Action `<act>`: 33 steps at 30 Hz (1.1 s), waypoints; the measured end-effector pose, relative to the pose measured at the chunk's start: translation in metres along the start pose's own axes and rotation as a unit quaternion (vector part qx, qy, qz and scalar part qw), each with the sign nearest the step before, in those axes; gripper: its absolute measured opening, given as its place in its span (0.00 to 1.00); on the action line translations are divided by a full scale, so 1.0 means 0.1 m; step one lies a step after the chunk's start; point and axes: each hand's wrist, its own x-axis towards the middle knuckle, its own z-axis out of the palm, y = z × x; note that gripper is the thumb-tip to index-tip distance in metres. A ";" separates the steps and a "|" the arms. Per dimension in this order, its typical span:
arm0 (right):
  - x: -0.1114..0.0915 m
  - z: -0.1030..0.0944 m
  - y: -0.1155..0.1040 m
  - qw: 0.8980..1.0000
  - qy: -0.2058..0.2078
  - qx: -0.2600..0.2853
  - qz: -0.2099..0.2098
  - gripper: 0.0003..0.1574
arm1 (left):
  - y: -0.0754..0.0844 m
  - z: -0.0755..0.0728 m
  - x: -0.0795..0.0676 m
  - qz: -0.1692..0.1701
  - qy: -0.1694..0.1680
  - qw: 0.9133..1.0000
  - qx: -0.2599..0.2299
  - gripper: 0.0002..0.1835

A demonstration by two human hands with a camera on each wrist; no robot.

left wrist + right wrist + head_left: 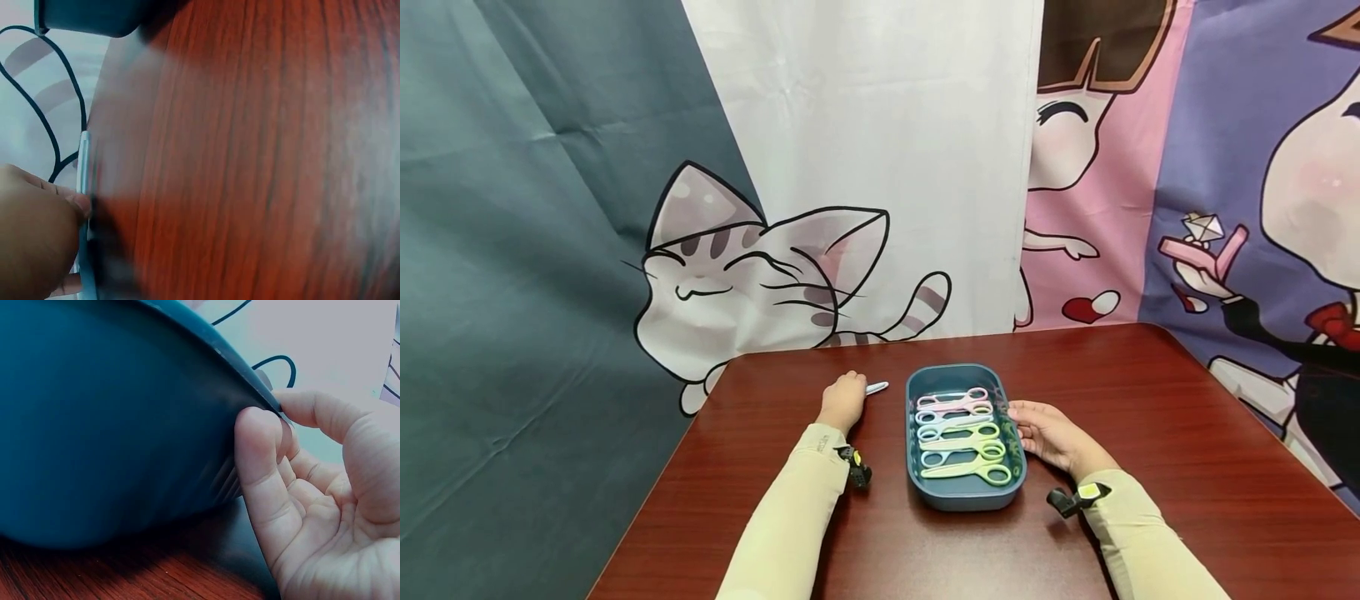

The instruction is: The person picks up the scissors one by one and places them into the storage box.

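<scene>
My left hand (842, 402) is at the far left of the table, left of the dark blue bin (966, 502). It pinches what looks like pale blue scissors (877, 387); only a slim end sticks out towards the bin, and the rest is under the hand. In the left wrist view the scissors (84, 164) appear edge-on, low over the wood. On the bin's right side, my right hand (1054, 433) holds the rim between thumb and finger, as the right wrist view shows. Several pastel scissors (958, 433) lie crosswise in the bin, pink at the back, green at the front.
The bin stands on a reddish-brown wooden table (1150, 417) with rounded back corners. Behind the table hangs a cloth backdrop (887, 125) with a cartoon cat and figures. Each forearm wears a small black wrist camera (859, 468).
</scene>
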 end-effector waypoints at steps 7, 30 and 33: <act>0.00 0.01 -0.01 1.000 -0.003 0.004 -0.002 0.16 | -0.03 -0.13 0.00 0.003 0.012 1.000 0.001 0.04; -0.01 0.00 -0.02 1.000 -0.003 0.012 0.002 0.17 | 0.98 -1.27 -0.33 0.176 0.068 0.979 -0.078 0.11; 0.00 0.01 -0.03 1.000 0.005 0.006 0.003 0.16 | 1.14 -1.32 -0.42 0.195 0.053 0.976 -0.078 0.13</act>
